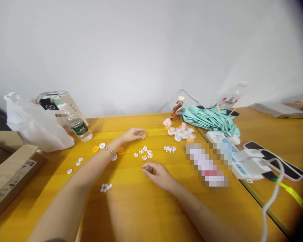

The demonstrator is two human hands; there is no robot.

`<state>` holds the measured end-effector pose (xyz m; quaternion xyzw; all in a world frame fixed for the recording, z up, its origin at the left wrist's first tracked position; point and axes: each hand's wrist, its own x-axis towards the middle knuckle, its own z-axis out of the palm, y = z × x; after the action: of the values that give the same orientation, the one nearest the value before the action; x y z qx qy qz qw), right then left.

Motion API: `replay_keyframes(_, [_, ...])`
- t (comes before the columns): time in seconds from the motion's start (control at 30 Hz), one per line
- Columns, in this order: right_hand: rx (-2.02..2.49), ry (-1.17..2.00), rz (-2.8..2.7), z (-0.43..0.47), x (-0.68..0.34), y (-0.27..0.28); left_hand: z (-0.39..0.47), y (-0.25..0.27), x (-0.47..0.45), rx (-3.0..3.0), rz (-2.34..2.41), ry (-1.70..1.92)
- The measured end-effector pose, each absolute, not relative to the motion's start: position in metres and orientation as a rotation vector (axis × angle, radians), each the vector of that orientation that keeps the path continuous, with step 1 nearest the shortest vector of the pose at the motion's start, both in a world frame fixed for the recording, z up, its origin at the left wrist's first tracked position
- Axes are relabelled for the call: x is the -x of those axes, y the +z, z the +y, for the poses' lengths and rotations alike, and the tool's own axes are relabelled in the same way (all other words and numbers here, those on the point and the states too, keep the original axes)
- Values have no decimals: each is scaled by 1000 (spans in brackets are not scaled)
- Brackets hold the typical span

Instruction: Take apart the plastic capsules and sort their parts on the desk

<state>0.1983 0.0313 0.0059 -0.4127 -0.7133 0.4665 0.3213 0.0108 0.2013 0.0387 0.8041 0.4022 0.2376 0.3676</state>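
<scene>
My left hand (133, 135) reaches out over the table and pinches a small clear plastic cup (143, 135) with an orange tint. My right hand (158, 174) hovers nearer to me, thumb and forefinger curled together; whether anything is between the fingertips is too small to see. Between the hands lies a cluster of white slotted plastic pieces (144, 153). A row of white perforated pieces (169, 148) sits to their right. Under my left forearm are an orange ring (120, 151) and a white ring, partly hidden. Clear domed parts on white and orange bases (181, 132) stand grouped at the back right.
Small white discs (105, 187) and white pegged pieces (69, 171) lie at left. A water bottle (80, 129), plastic bag (37, 124) and cardboard box (15, 174) stand there too. At right are a brown bottle (177, 109), green umbrella (209, 119), power strip (234, 158) and phone (275, 161).
</scene>
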Motion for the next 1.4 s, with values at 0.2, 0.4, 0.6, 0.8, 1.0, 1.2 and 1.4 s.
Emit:
replay_keyframes(0.2, [1099,1203,-1884,31,-199,5,149,84,-3,-2305,1103,1096])
replay_keyframes(0.4, [1019,1075,-1893,34,-202,8,-8,85,-11,-2438,1026,650])
replay_keyframes(0.6, [1285,421,-1640,66,-240,29,-70,29,-12,-2546,840,239])
replay_keyframes(0.8, [1648,-169,-1619,121,-289,38,-58,8,-10,-2607,848,225])
replay_keyframes(1.0, [1914,-152,-1753,146,-301,23,-61,13,-11,-2638,854,198])
replay_keyframes(1.2, [1925,-102,-1773,146,-298,13,-61,13,-10,-2642,856,193])
replay_keyframes(1.4, [1743,-58,-1651,126,-290,28,-61,18,-5,-2608,857,281])
